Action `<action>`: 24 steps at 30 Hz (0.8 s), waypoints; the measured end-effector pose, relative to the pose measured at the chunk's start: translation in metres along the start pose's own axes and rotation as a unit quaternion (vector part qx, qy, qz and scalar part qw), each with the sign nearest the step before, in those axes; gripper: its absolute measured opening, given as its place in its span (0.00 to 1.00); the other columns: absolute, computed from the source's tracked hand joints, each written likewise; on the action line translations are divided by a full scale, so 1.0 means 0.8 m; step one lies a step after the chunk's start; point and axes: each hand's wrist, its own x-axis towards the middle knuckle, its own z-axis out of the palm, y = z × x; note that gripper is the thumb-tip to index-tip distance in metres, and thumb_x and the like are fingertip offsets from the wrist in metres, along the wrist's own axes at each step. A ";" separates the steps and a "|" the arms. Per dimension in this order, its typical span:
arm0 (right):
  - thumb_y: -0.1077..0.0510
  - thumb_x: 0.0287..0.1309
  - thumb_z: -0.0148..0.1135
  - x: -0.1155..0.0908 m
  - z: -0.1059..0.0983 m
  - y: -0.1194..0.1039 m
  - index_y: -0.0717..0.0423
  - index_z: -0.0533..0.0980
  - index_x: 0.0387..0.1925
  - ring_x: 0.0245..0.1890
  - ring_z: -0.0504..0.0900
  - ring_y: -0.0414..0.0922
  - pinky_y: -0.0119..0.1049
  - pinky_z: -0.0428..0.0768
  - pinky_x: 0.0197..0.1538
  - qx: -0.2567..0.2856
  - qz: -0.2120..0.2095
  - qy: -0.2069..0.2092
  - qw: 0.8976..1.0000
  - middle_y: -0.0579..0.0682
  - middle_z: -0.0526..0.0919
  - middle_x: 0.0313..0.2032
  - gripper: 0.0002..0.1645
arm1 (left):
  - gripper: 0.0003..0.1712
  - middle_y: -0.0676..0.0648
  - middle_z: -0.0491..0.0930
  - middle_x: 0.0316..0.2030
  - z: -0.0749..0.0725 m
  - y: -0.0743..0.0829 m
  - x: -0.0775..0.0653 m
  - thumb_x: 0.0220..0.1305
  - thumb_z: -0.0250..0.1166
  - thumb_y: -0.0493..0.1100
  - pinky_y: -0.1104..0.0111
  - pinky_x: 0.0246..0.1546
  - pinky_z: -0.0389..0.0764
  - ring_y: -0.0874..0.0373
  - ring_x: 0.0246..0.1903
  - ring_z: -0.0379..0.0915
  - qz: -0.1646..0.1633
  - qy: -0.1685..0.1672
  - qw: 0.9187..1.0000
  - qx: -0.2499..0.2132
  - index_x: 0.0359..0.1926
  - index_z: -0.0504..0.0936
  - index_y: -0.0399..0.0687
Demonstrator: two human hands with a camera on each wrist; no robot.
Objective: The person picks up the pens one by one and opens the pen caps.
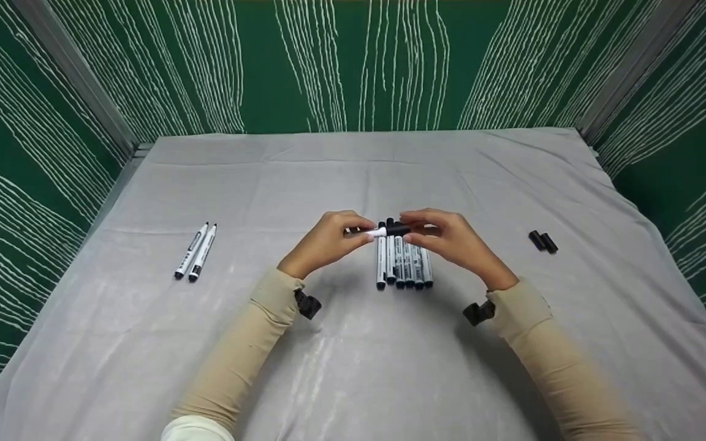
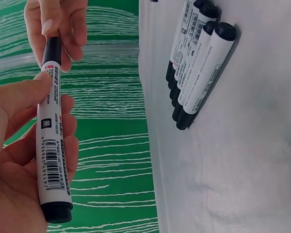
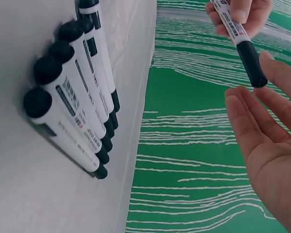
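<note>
My left hand (image 1: 336, 236) grips a white marker (image 2: 52, 131) by its barrel. In the left wrist view its printed label and barcode show, and a black cap (image 2: 52, 51) sits on the far end. At that cap end is my right hand (image 3: 274, 131); its thumb and fingers are spread around the tip of the cap without curling tightly on it. Whether they touch the cap is hard to tell. Beneath both hands, a row of several capped markers (image 1: 399, 263) lies side by side on the cloth, its far ends partly hidden by the held marker.
Two uncapped markers (image 1: 197, 252) lie together on the left of the grey tablecloth (image 1: 304, 165). Over on the right are two loose black caps (image 1: 542, 241). Green walls with white streaks (image 1: 353, 67) enclose the table's back and sides.
</note>
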 end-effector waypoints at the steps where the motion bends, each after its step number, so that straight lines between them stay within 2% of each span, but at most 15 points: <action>1: 0.56 0.58 0.65 0.001 0.002 -0.001 0.61 0.76 0.57 0.50 0.81 0.47 0.35 0.78 0.55 0.000 -0.003 0.000 1.000 0.56 0.80 0.54 0.26 | 0.14 0.44 0.84 0.42 0.000 0.001 0.000 0.65 0.63 0.41 0.67 0.43 0.79 0.57 0.40 0.78 0.003 -0.002 1.000 0.003 0.47 0.84 0.39; 6: 0.58 0.57 0.66 0.003 0.008 -0.003 0.64 0.77 0.54 0.47 0.82 0.47 0.34 0.79 0.53 0.000 -0.022 -0.001 1.000 0.56 0.82 0.50 0.24 | 0.13 0.44 0.84 0.41 0.000 0.005 0.000 0.65 0.63 0.41 0.68 0.43 0.79 0.58 0.40 0.78 0.016 -0.006 1.000 0.017 0.47 0.85 0.40; 13: 0.59 0.59 0.64 0.005 0.013 -0.004 0.60 0.81 0.50 0.45 0.83 0.46 0.30 0.80 0.49 -0.022 -0.050 -0.001 0.998 0.54 0.84 0.46 0.18 | 0.13 0.45 0.84 0.41 0.000 0.008 0.001 0.65 0.63 0.41 0.68 0.42 0.79 0.57 0.39 0.77 0.029 -0.010 0.999 0.039 0.47 0.85 0.41; 19: 0.60 0.58 0.65 0.007 0.016 -0.005 0.63 0.81 0.49 0.43 0.84 0.47 0.31 0.81 0.47 -0.030 -0.064 0.008 0.997 0.55 0.85 0.44 0.17 | 0.14 0.45 0.84 0.41 -0.002 0.009 -0.001 0.65 0.63 0.42 0.66 0.42 0.79 0.57 0.38 0.77 0.034 -0.010 0.998 0.051 0.48 0.84 0.40; 24: 0.60 0.57 0.65 0.006 0.019 -0.003 0.59 0.82 0.47 0.42 0.85 0.47 0.29 0.81 0.45 -0.034 -0.072 0.018 0.997 0.54 0.86 0.43 0.15 | 0.13 0.45 0.84 0.41 -0.003 0.009 -0.003 0.65 0.63 0.41 0.67 0.42 0.79 0.57 0.40 0.78 0.045 -0.008 0.996 0.072 0.48 0.84 0.41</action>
